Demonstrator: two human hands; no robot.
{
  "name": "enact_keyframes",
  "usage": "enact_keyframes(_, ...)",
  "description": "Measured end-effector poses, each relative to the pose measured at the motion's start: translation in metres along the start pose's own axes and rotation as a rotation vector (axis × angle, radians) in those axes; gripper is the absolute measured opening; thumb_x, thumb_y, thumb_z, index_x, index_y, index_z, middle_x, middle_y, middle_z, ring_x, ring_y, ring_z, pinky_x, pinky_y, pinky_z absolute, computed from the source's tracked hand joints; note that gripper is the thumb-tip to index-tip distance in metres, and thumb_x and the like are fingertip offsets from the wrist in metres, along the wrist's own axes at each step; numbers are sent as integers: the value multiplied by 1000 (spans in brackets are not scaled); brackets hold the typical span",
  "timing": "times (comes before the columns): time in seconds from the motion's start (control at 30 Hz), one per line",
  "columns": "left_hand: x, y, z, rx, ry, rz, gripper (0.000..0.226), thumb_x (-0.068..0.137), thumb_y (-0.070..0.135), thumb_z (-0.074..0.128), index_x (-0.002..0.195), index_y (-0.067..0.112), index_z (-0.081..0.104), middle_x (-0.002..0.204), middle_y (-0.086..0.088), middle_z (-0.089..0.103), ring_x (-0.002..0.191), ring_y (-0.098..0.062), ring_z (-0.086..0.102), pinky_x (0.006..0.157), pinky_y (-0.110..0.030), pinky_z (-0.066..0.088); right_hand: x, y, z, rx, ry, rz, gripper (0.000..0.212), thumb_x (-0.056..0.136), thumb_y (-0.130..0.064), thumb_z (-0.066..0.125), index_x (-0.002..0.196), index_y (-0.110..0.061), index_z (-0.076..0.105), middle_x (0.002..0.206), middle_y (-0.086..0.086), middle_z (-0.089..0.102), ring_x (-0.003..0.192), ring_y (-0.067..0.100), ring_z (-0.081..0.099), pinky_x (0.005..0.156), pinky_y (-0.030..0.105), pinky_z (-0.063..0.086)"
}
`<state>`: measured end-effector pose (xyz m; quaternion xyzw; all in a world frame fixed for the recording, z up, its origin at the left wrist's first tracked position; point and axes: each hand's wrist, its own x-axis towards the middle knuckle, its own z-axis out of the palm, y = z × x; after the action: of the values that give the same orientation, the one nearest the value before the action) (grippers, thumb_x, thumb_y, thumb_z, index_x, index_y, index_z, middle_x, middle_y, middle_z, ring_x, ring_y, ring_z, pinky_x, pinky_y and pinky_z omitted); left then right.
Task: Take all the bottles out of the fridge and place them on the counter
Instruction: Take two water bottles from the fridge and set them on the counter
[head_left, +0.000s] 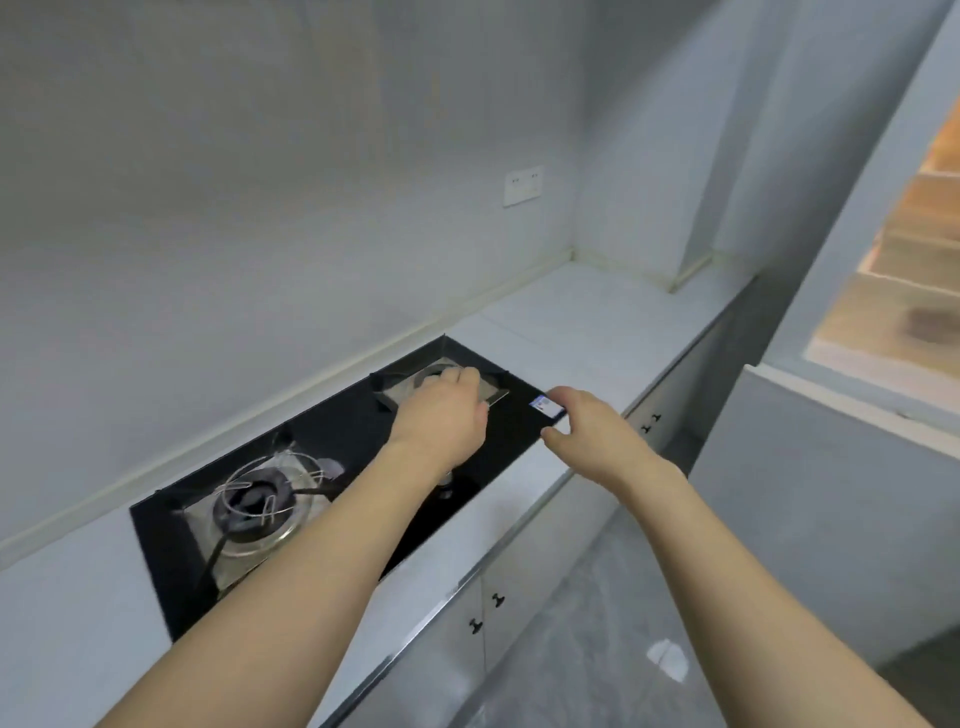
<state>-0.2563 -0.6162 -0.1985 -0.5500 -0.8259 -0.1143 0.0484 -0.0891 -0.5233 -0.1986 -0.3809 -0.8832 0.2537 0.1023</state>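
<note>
No bottle and no fridge are in view. A white counter (597, 322) runs along the wall toward the far corner. Both my arms reach forward over it. My left hand (441, 415) hovers above the right burner of the black hob, fingers loosely bent and holding nothing. My right hand (592, 431) hangs over the hob's right edge, fingers relaxed and slightly curled, also with nothing in it.
A black two-burner gas hob (332, 452) is set into the counter, with a metal pot stand on the left burner (260, 499). White cabinet doors with small black handles (485, 613) sit below. A wall socket (522, 185) is at the back. A window ledge (852, 384) lies right.
</note>
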Motion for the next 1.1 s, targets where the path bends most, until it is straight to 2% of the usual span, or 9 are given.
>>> enact_keyframes(0.07, 18, 38, 5, -13, -3, 75, 30, 99, 32, 41, 119, 10, 49, 121, -11, 54, 108, -31, 53, 81, -41, 48, -9, 30, -21, 3, 41, 61, 49, 93, -22, 51, 140, -13, 43, 141, 8, 49, 126, 23, 47, 99, 29, 38)
enact_keyframes(0.17, 42, 86, 13, -15, -30, 164, 32, 99, 30, 41, 121, 8, 47, 123, -13, 53, 108, -33, 52, 84, -40, 47, -22, 69, -48, 16, 90, 148, 55, 92, -23, 50, 144, -15, 39, 142, 7, 48, 127, 22, 48, 101, 31, 39)
enact_keyframes(0.4, 85, 181, 35, -20, -20, 370, 35, 100, 30, 40, 126, 9, 46, 125, -10, 52, 108, -30, 51, 75, -35, 40, -47, 147, -94, 18, 208, 311, 55, 95, -23, 51, 146, -11, 36, 148, 8, 42, 135, 22, 40, 106, 29, 32)
enact_keyframes(0.53, 113, 224, 54, -57, -31, 478, 34, 99, 29, 41, 125, 9, 48, 123, -11, 54, 105, -30, 52, 76, -35, 41, -50, 185, -109, 31, 251, 406, 52, 96, -23, 51, 145, -12, 36, 147, 8, 42, 134, 22, 39, 105, 29, 32)
enact_keyframes(0.63, 134, 242, 69, -71, -52, 521, 34, 98, 31, 43, 123, 9, 48, 121, -12, 54, 104, -32, 53, 77, -38, 45, -44, 204, -113, 42, 278, 439, 47, 96, -21, 51, 141, -12, 40, 144, 8, 45, 132, 23, 41, 102, 28, 33)
enact_keyframes(0.73, 161, 258, 85, -83, -63, 557, 31, 97, 30, 43, 118, 8, 50, 118, -13, 55, 102, -33, 53, 76, -39, 45, -30, 226, -115, 54, 287, 490, 53, 96, -25, 51, 146, -14, 35, 149, 6, 40, 136, 22, 37, 107, 30, 31)
enact_keyframes(1.1, 295, 318, 114, -193, -124, 624, 34, 99, 30, 42, 124, 8, 48, 125, -11, 54, 107, -29, 52, 79, -37, 46, 60, 301, -173, 44, 345, 622, 55, 95, -25, 50, 147, -15, 35, 150, 2, 39, 137, 20, 36, 109, 32, 30)
